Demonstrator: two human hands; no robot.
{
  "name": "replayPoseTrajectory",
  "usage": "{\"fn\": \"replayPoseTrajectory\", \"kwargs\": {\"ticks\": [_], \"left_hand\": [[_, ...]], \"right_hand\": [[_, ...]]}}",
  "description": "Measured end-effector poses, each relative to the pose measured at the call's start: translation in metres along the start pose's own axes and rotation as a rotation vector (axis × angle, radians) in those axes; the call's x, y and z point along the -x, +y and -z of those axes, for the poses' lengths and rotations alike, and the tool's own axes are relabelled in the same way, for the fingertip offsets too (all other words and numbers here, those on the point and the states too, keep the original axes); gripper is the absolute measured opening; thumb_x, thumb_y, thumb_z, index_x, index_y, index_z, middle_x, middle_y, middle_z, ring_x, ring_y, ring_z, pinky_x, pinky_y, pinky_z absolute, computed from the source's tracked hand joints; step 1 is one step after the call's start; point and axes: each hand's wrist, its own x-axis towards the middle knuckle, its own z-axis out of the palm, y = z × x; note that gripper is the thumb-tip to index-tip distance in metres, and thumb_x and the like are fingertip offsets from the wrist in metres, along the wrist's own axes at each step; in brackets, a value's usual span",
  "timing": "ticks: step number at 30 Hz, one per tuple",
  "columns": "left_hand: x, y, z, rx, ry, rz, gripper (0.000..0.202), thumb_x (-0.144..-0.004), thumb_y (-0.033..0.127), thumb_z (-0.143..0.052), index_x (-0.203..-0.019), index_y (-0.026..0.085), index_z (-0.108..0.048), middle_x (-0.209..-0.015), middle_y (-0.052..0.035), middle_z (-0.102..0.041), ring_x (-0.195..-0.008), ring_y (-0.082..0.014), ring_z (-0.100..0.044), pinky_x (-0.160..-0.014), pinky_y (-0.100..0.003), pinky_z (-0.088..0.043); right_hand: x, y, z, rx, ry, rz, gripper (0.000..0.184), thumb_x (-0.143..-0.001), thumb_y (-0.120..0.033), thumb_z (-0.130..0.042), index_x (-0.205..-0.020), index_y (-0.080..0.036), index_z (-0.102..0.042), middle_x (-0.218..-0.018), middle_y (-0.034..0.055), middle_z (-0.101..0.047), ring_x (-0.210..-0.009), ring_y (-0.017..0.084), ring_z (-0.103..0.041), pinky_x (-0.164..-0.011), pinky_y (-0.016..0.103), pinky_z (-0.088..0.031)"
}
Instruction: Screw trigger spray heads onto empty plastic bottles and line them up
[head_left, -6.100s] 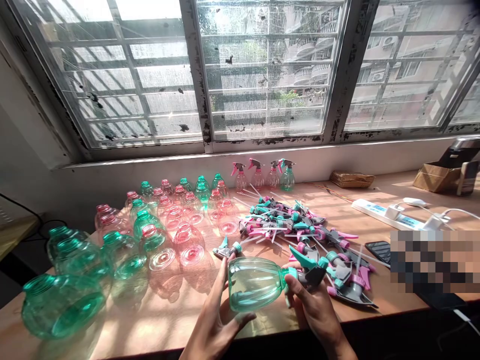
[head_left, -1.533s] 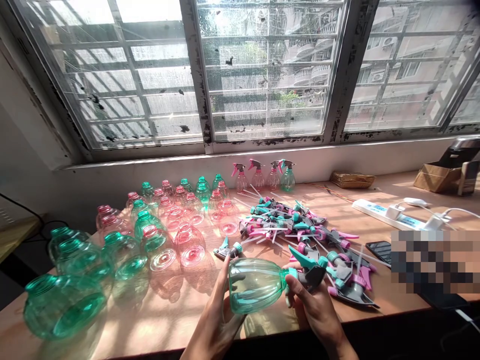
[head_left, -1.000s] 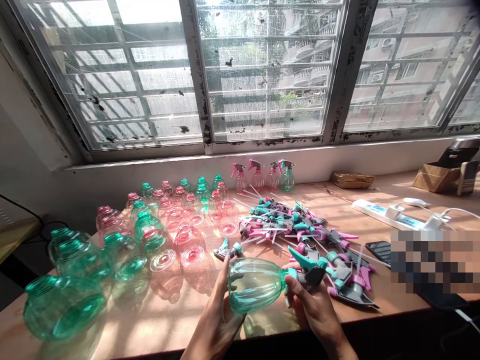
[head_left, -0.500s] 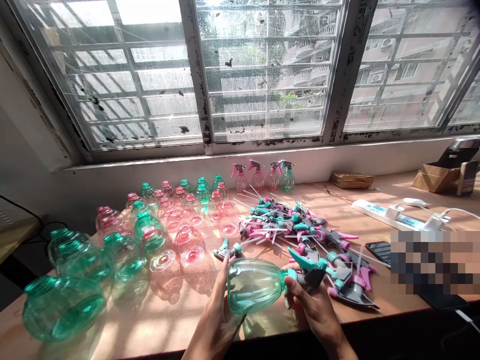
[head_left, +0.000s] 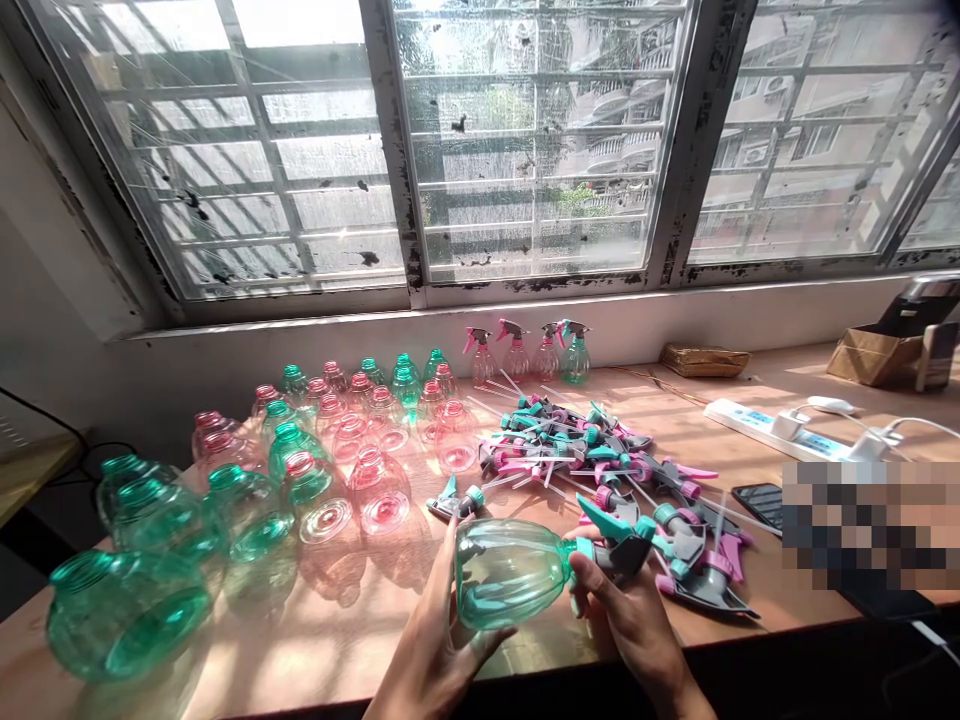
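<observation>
Left-hand fingers (head_left: 486,642) have spread open under the green bottle (head_left: 511,588).

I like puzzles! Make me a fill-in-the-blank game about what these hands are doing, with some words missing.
1. The left hand cups a clear green bottle while the right hand holds the teal and grey ______ on its neck.
2. Behind the pile of loose sprayers, ______ finished spray bottles stand in a row.
3. The bottles with no sprayers on the wooden table are green or ______.

Missing words: trigger sprayer; four; pink.
</observation>
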Motion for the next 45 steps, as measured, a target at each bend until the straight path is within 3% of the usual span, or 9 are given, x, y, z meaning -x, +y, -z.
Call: {"fn": "replayPoseTrajectory", "kwargs": {"ticks": [3,8,13,18,23,31,34,40,45], "left_hand": [[0.000,-0.002,0.002,-0.101,0.012,-0.046,0.096,-0.099,0.041,-0.071,-0.170,0.039,-0.006,-0.180,-0.0078,-0.022,-0.164,-0.0386,-0.021,-0.132,-0.057,-0.022],[0.003,-0.003,0.006,-0.105,-0.033,-0.009,0.089,-0.104,0.045,-0.060,-0.170,0.041,0.000,-0.181,-0.0051,-0.019,-0.163,-0.0384,-0.022,-0.131,-0.059,-0.023],[0.002,0.008,0.002,-0.050,-0.065,0.029,0.112,-0.096,0.048,-0.074,-0.167,0.043,0.012,-0.179,-0.0060,-0.023,-0.161,-0.0377,-0.029,-0.130,-0.059,-0.028],[-0.001,0.009,0.002,-0.134,-0.051,-0.020,0.103,-0.097,0.047,-0.073,-0.170,0.038,-0.001,-0.179,-0.0084,-0.023,-0.163,-0.0391,-0.024,-0.133,-0.059,-0.020],[0.002,-0.006,0.005,-0.134,-0.019,-0.026,0.096,-0.103,0.047,-0.064,-0.169,0.042,0.007,-0.182,-0.0037,-0.013,-0.165,-0.0373,-0.014,-0.132,-0.058,-0.020],[0.003,0.016,0.002,0.100,-0.092,0.017,0.114,-0.093,0.046,-0.079,-0.169,0.040,0.005,-0.175,-0.0085,-0.035,-0.154,-0.0411,-0.043,-0.125,-0.057,-0.040],[0.002,0.012,0.001,0.043,-0.062,0.005,0.109,-0.093,0.046,-0.078,-0.170,0.037,-0.002,-0.174,-0.0098,-0.037,-0.156,-0.0421,-0.039,-0.127,-0.058,-0.034],[0.004,-0.003,0.004,-0.079,0.014,0.005,0.097,-0.099,0.049,-0.069,-0.169,0.045,-0.002,-0.180,-0.0047,-0.020,-0.164,-0.0386,-0.020,-0.130,-0.057,-0.028],[0.004,-0.001,0.005,-0.058,-0.051,0.046,0.088,-0.104,0.051,-0.059,-0.169,0.044,0.000,-0.180,-0.0053,-0.022,-0.163,-0.0380,-0.024,-0.130,-0.057,-0.027]], "right_hand": [[-0.001,0.002,0.000,0.002,-0.010,-0.008,0.040,-0.083,-0.054,-0.087,-0.098,-0.019,-0.073,-0.057,-0.0043,-0.061,-0.047,0.014,-0.054,-0.047,0.024,-0.047],[-0.001,0.001,-0.001,0.000,0.003,-0.005,0.041,-0.084,-0.055,-0.085,-0.098,-0.019,-0.072,-0.057,-0.0043,-0.062,-0.046,0.013,-0.054,-0.046,0.023,-0.047],[0.000,0.000,-0.001,0.002,0.006,-0.001,0.042,-0.084,-0.056,-0.085,-0.100,-0.021,-0.070,-0.057,-0.0048,-0.062,-0.046,0.013,-0.055,-0.047,0.024,-0.048],[0.000,0.000,0.000,0.020,0.000,-0.002,0.041,-0.085,-0.056,-0.083,-0.100,-0.020,-0.071,-0.057,-0.0044,-0.061,-0.047,0.014,-0.054,-0.047,0.025,-0.048],[-0.001,0.002,0.001,0.015,-0.023,-0.011,0.040,-0.081,-0.054,-0.087,-0.095,-0.019,-0.073,-0.058,-0.0038,-0.061,-0.047,0.015,-0.054,-0.047,0.026,-0.048],[0.000,0.000,-0.001,0.005,0.014,-0.006,0.040,-0.084,-0.056,-0.085,-0.097,-0.021,-0.071,-0.056,-0.0048,-0.061,-0.046,0.014,-0.055,-0.047,0.024,-0.047],[0.000,0.001,0.000,0.000,0.012,0.000,0.040,-0.083,-0.055,-0.085,-0.097,-0.020,-0.071,-0.057,-0.0044,-0.062,-0.046,0.014,-0.055,-0.046,0.024,-0.048],[0.000,0.003,0.001,0.004,-0.016,-0.018,0.039,-0.083,-0.054,-0.086,-0.093,-0.019,-0.073,-0.058,-0.0039,-0.062,-0.048,0.013,-0.055,-0.048,0.024,-0.049],[0.000,0.001,0.000,0.003,0.017,-0.016,0.039,-0.082,-0.054,-0.086,-0.097,-0.020,-0.072,-0.056,-0.0051,-0.061,-0.047,0.013,-0.055,-0.048,0.024,-0.048]]}}
